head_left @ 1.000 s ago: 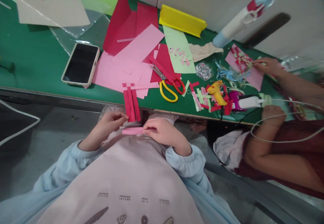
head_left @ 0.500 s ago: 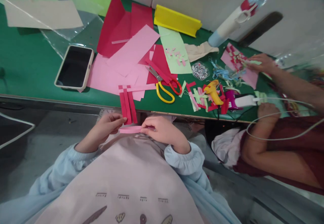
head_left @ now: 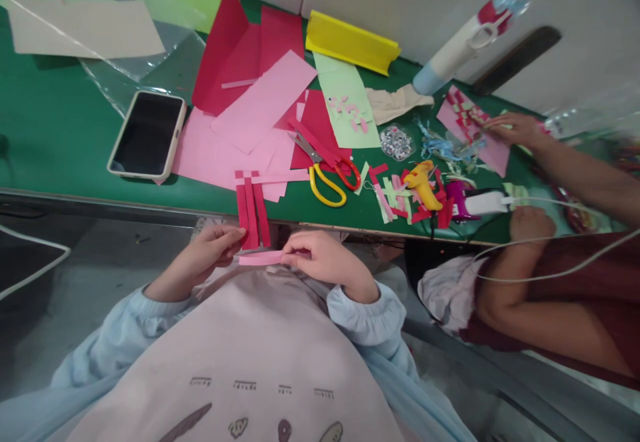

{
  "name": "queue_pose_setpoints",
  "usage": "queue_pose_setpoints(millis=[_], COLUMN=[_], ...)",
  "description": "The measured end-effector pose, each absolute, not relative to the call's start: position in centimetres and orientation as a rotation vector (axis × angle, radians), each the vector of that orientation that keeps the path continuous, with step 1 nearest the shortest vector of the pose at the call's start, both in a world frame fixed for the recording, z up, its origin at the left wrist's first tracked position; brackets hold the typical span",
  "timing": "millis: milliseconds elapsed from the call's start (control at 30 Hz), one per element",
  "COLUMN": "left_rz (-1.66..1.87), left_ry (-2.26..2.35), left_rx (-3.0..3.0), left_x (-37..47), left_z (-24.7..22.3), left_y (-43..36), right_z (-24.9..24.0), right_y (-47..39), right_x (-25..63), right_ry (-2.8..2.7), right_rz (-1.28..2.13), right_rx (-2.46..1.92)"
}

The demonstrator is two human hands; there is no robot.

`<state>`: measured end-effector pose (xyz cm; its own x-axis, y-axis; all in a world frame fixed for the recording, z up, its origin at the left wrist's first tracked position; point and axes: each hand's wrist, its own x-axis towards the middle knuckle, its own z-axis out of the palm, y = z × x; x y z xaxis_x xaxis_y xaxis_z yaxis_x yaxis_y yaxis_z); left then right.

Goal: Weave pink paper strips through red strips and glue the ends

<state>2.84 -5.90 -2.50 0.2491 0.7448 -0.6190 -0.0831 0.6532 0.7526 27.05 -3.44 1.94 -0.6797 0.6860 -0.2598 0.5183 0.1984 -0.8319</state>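
Note:
Red paper strips (head_left: 253,212) hang over the table's front edge, their upper ends crossed by a pink strip (head_left: 280,176) that lies on the table. My left hand (head_left: 213,250) is closed, pinching the lower end of the leftmost red strip between thumb and fingers. Just below the red ends, a loose pink paper strip (head_left: 260,258) points left from my right hand (head_left: 320,255). That hand is closed on the strip's right end. The loose strip is apart from the red ones, over my lap.
Red-and-yellow scissors (head_left: 327,175) lie behind my right hand. Further right are paper scraps (head_left: 395,192), a yellow glue gun (head_left: 423,184) and a co-worker's hand (head_left: 515,129) at a woven piece. A phone (head_left: 148,134) and pink sheets (head_left: 210,142) are at left; a bottle (head_left: 460,45) leans behind.
My left hand has shifted slightly left along the red strip ends. My right hand has drawn the loose pink strip a little to the right. The co-worker's far hand has moved slightly.

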Motion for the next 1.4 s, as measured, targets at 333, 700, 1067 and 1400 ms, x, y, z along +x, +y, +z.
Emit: queue_pose_setpoints(millis=[333,700,1067,1400], left_rz=[0.603,0.644,0.63,0.63], left_ry=[1.109,1.255,1.262,1.287], left_rx=[0.546,0.699,0.683,0.704], left_x=[2.6,3.4,2.5,1.8], left_z=[-2.7,-2.6,-2.6,-2.6], left_y=[-5.8,-5.5,-5.8,-6.2], right_z=[1.5,1.3,1.2,1.0], right_y=[-3.3,-3.6,-3.6,-4.0], right_x=[27.8,27.4,27.3,26.6], right_ry=[-2.236,-2.267,-2.281,-2.341], right_rz=[1.607,1.544,1.55,1.474], right_rx=[-1.145,-1.206,-1.242,-1.276])
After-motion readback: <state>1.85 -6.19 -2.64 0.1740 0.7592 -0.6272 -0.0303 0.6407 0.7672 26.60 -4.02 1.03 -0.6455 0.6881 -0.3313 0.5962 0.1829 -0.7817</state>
